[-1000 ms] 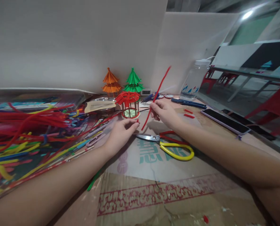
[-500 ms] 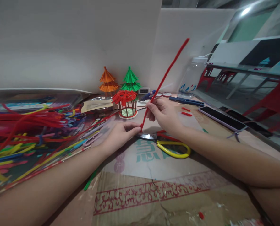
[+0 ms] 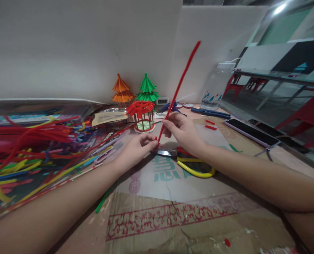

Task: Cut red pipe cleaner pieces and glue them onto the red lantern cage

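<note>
Between my two hands a long red pipe cleaner (image 3: 182,79) slants up to the right. My left hand (image 3: 141,146) pinches its lower end, where a short bent bit shows above the fingertips. Higher on the stem, my right hand (image 3: 182,128) grips it between thumb and fingers. Yellow-and-red handled scissors (image 3: 196,169) lie just under my right wrist, blades pointing left toward my left fingertips. Behind my hands stands a small red-roofed pavilion (image 3: 143,116) with brown posts. Two short red pieces (image 3: 211,127) lie right of my right hand.
Orange (image 3: 119,88) and green (image 3: 147,88) pagodas stand at the back. Many coloured pipe cleaners (image 3: 27,144) fill the left side. A glue gun (image 3: 170,107), blue-handled pliers (image 3: 211,113), a clear bottle (image 3: 216,86) and a phone (image 3: 252,133) sit behind and to the right.
The red pipe cleaner's top has swung slightly left, and a short bent end now shows at my left fingertips. Both hands keep their hold; the view has shifted slightly.
</note>
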A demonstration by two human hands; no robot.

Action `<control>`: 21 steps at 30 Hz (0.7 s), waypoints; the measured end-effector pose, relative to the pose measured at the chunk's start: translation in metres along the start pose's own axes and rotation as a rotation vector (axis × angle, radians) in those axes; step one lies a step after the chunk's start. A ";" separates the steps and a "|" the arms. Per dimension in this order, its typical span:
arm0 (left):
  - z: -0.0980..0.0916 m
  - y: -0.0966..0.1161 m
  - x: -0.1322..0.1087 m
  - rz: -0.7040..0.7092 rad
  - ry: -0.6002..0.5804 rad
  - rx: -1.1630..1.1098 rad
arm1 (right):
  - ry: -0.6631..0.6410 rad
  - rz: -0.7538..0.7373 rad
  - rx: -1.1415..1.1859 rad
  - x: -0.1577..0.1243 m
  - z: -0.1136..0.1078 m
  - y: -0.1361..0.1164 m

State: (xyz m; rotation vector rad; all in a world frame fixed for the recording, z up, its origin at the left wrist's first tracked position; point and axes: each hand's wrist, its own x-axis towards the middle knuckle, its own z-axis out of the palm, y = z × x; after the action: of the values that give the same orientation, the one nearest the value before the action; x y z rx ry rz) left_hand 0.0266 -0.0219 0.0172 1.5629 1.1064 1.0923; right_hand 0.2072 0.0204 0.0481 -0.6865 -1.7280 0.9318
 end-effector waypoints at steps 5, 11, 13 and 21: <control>0.001 -0.003 0.000 -0.038 -0.003 -0.042 | 0.052 -0.016 0.001 0.003 -0.003 -0.004; 0.000 -0.001 0.001 -0.017 0.066 -0.032 | -0.113 0.116 -0.071 -0.001 0.004 0.008; 0.000 -0.001 0.001 -0.012 0.073 -0.044 | -0.161 0.147 -0.098 -0.003 0.007 0.012; -0.002 -0.003 0.002 -0.030 0.036 -0.085 | -0.182 0.154 -0.200 -0.004 0.005 0.019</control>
State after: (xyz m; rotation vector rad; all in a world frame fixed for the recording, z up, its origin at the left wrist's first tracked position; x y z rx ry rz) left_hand 0.0243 -0.0187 0.0157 1.4609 1.0907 1.1365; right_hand 0.2036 0.0259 0.0295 -0.8991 -1.9696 0.9588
